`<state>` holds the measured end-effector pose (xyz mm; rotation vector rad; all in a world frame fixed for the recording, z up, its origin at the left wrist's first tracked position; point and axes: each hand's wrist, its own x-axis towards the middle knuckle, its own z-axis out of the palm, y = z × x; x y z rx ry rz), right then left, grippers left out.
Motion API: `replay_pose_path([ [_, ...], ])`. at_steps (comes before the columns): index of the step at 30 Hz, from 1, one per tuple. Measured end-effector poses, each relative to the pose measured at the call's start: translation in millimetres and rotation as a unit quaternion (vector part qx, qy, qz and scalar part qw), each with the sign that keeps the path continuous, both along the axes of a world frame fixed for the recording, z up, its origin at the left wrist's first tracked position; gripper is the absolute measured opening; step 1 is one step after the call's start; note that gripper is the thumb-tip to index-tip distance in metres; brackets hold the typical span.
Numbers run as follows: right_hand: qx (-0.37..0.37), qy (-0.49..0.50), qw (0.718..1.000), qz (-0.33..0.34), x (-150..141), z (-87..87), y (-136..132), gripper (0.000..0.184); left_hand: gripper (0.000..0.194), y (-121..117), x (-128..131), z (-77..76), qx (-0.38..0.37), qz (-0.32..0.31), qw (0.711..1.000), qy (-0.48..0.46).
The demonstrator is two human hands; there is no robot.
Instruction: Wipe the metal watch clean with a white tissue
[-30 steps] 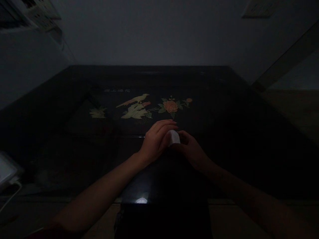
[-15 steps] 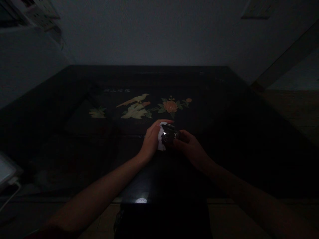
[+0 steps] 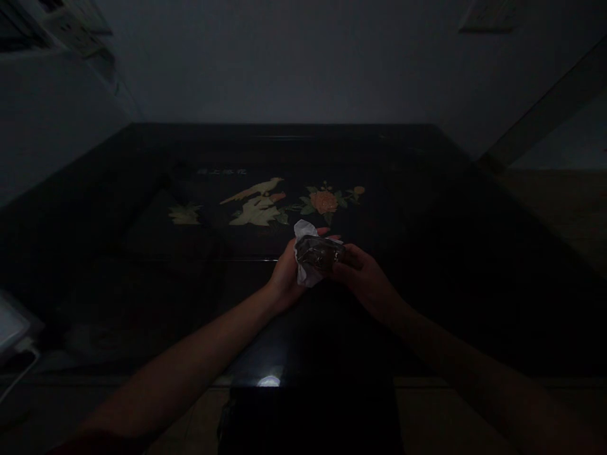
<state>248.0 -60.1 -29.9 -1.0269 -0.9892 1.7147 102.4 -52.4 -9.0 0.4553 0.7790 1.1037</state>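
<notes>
A dark, glossy, rounded object (image 3: 318, 254), perhaps a small cup, is between my two hands over the near part of the black table. It is too dim to tell its exact kind. My right hand (image 3: 363, 272) grips its right end between thumb and fingers. A crumpled white tissue (image 3: 304, 229) lies against the left side of the object and under it. My left hand (image 3: 286, 273) cups the tissue from the left and below, its fingertips showing just beyond the object.
The glossy black table (image 3: 161, 303) bears an inlaid bird (image 3: 260, 188) and flower (image 3: 324, 201). A white device (image 3: 12, 322) with a cable is at the left edge. A wall (image 3: 284, 63) rises behind the table, with a power strip (image 3: 73, 31) at upper left.
My left hand has turned more palm-up and dropped away from the object's side. More of the tissue shows, its top corner sticking up. The dark object has tilted; my right hand has barely moved.
</notes>
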Motion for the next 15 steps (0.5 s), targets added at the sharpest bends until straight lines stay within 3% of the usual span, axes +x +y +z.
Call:
replay_pose_path([
  [8, 0.012, -0.022, 1.0, -0.002, -0.2, 1.8, 0.0, 0.043, 0.037, 1.5, 0.6, -3.5, -0.01, 0.005, 1.0, -0.028],
  [15, 0.024, -0.055, 0.998, 0.001, -2.1, 5.9, 0.7, 0.046, 0.041, -3.2, 0.1, -2.7, 0.058, 0.059, 0.994, 0.074],
])
